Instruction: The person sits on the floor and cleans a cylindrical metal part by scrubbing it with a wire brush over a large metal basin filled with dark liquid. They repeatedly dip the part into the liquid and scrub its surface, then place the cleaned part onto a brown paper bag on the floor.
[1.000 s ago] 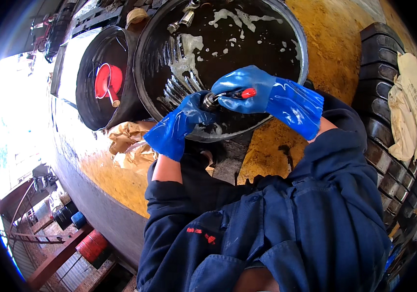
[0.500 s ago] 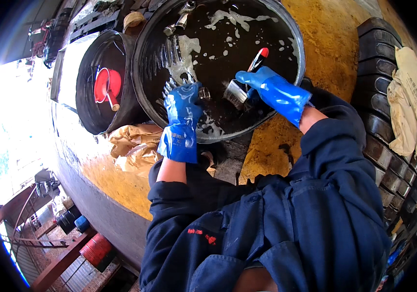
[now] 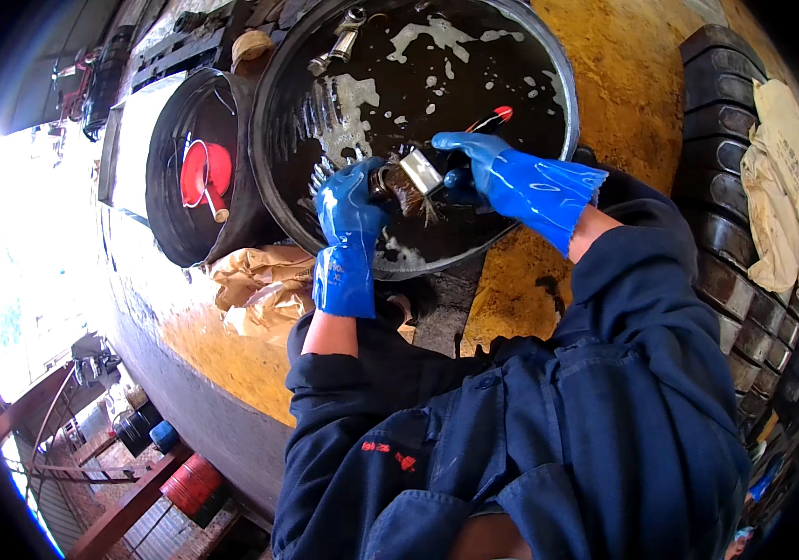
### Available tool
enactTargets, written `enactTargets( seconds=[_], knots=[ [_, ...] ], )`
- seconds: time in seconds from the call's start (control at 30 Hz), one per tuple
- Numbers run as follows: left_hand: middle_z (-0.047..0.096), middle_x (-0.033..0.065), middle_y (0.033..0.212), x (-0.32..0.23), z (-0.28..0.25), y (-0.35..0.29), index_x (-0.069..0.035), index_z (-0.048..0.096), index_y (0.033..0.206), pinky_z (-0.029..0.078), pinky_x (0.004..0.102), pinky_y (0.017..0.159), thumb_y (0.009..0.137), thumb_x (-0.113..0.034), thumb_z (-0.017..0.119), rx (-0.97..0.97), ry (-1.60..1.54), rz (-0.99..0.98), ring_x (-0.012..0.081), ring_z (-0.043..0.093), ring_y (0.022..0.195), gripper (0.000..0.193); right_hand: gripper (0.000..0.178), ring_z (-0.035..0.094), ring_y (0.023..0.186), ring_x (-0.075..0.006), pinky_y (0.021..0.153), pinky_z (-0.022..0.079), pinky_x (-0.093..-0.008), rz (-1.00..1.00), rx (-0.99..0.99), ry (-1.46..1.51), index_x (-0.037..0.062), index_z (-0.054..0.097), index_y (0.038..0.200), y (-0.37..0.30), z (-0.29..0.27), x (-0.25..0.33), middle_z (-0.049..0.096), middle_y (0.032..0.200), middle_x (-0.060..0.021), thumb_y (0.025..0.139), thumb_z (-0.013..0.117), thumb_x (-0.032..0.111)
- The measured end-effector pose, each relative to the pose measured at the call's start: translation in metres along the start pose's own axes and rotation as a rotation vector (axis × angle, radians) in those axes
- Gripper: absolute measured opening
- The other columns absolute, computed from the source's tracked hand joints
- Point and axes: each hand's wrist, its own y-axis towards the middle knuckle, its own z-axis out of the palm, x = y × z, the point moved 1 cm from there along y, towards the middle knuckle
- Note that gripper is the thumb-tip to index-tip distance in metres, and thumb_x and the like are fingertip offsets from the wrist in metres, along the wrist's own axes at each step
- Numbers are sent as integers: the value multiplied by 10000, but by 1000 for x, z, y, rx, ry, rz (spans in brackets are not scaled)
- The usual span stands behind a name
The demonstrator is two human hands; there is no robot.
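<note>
Brush [image 3: 421, 172] just swung in toward the small metal part [image 3: 379, 179]: bristles now splay right beside it, touching or a hair off, can't tell which. Reads to me as brush and part being worked together again, mid-scrub, my judgement only. Part sits at the left hand [image 3: 348, 201], over the near-left of the big round tub [image 3: 572, 93]; fingers curled round it, most of it hidden by the blue glove. Right hand [image 3: 483, 161] has the brush gripped, thumb on top, red-tipped handle pointing up and away to the right. Vs half a second ago: ferrule was further right with a clear gap to the part; gap's gone, handle lies flatter, left hand about where it was. Vs one second ago: hands were bunched together further right, now a bit apart with the brush bridging them. Dark liquid in the tub, foam patches [image 3: 348, 103] on it, metal fittings [image 3: 345, 37] at the far side, same as before. Outside: black bucket [image 3: 196, 93] with red dipper [image 3: 208, 173] to the left, crumpled brown paper [image 3: 269, 289] below that, both unchanged
</note>
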Motion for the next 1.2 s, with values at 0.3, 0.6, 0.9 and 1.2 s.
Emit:
enactTargets(
  seconds=[0.3, 0.6, 0.9, 1.2],
  knots=[
    [758, 153, 977, 0, 2, 3, -92, 763, 1114, 590, 400, 808, 705, -84, 828, -71, 31, 104, 343, 743, 882, 414, 227, 635, 693, -145, 650, 561, -355, -63, 129, -76, 80, 720, 957, -6, 16, 0, 699, 844, -34, 913, 781, 294],
    [749, 114, 1092, 25, 21, -12, -80, 698, 1243, 559, 376, 914, 718, -138, 860, 535, -490, -316, 269, 720, 1009, 553, 245, 732, 907, -225, 842, 596, -355, -798, 581, -1249, 68, 733, 1188, -30, 18, 36, 760, 1012, -123, 973, 683, 175],
    [749, 85, 1043, 9, 18, -20, -28, 691, 1230, 585, 327, 827, 888, -102, 812, 797, -1236, -828, 193, 714, 906, 370, 285, 733, 1045, -324, 907, 595, -403, -1197, 464, -1122, 86, 736, 1208, -20, 1, 6, 749, 1159, -163, 930, 722, 146],
    [750, 38, 1043, 25, 45, -22, -91, 705, 1147, 585, 310, 878, 765, -173, 896, 577, -614, -511, 129, 697, 958, 434, 323, 726, 1076, -262, 984, 559, -365, -377, -212, -1385, 117, 721, 1238, -37, -2, 40, 763, 1133, -112, 973, 669, 294]
  ],
)
